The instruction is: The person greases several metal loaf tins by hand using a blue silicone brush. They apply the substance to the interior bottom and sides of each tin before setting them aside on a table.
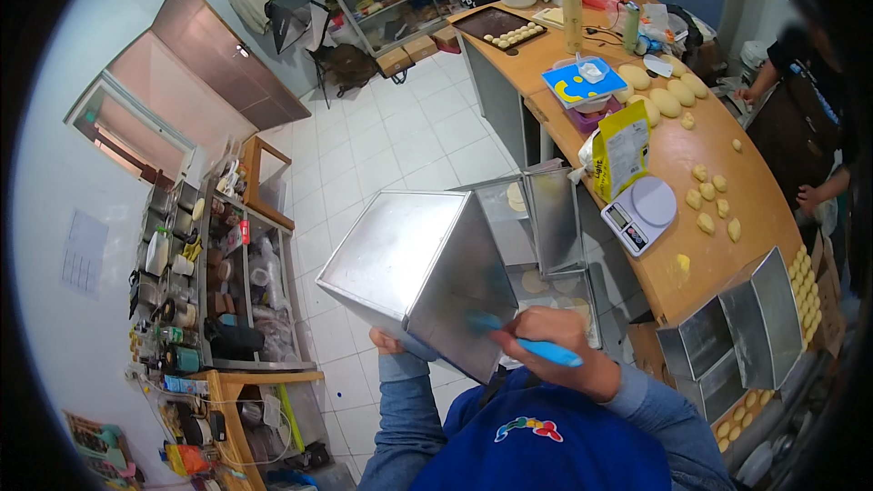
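My left hand (387, 342) grips the lower edge of a large square metal baking tin (395, 245), which is held tilted in front of me. In my right hand (559, 334) is the blue handle of a pastry brush (551, 352). Its blurred blue head is at the darker, right-hand face of the tin, apparently touching it. Beyond the tin, lower down, are metal tins (556, 218) with flat pale dough discs (532, 281) in them. A blue apron with a colourful emblem (528, 429) covers my front.
On the wooden table (689, 279) to the right are a kitchen scale (639, 216), a yellow bag (622, 150) and dough pieces (707, 185). More metal tins (760, 320) stand at its near end. Two people are beyond the table. Crowded shelves (232, 286) line the left wall.
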Available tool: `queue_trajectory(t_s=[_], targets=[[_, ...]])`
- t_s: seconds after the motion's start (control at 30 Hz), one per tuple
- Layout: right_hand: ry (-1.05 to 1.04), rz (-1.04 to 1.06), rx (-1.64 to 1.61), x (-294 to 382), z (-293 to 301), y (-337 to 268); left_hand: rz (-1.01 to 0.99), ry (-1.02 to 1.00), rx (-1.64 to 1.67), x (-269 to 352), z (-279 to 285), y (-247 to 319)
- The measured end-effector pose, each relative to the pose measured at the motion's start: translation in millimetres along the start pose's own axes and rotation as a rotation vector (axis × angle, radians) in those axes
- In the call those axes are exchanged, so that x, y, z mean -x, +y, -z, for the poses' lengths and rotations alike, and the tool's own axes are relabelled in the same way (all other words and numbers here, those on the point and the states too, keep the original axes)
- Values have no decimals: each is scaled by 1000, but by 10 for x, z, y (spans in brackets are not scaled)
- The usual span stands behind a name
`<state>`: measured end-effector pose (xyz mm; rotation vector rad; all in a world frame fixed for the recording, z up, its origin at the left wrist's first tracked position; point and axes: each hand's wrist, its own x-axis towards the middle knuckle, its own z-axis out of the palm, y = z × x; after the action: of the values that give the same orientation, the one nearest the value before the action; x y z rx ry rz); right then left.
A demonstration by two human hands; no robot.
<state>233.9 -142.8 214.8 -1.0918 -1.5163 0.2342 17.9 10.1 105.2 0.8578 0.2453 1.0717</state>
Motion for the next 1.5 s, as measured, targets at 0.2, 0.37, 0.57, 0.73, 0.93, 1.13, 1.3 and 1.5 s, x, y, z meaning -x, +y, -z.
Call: queue_trajectory(t_s=[0.2, 0.37, 0.57, 0.73, 0.93, 1.13, 1.3, 1.5], targets=[[-224, 14, 28, 54, -192, 188, 9, -17, 3, -21, 10, 1], [-127, -35, 66, 34, 127, 127, 16, -21, 0, -7, 29, 27], [-207, -67, -176, 224, -8, 74, 14, -24, -3, 8, 42, 44], [-55, -108, 32, 181, 148, 141, 2, -13, -1, 4, 54, 56], [-174, -72, -53, 150, 104, -10, -11, 8, -13, 36, 51, 73], [-106, -3, -9, 226, -180, 188, -4, -4, -2, 2, -52, -30], [-135, -178, -331, 166, -32, 123, -9, 2, -6, -18, -17, 47], [-207, -93, -192, 180, -224, 217, 11, -20, 19, -185, -79, 22]])
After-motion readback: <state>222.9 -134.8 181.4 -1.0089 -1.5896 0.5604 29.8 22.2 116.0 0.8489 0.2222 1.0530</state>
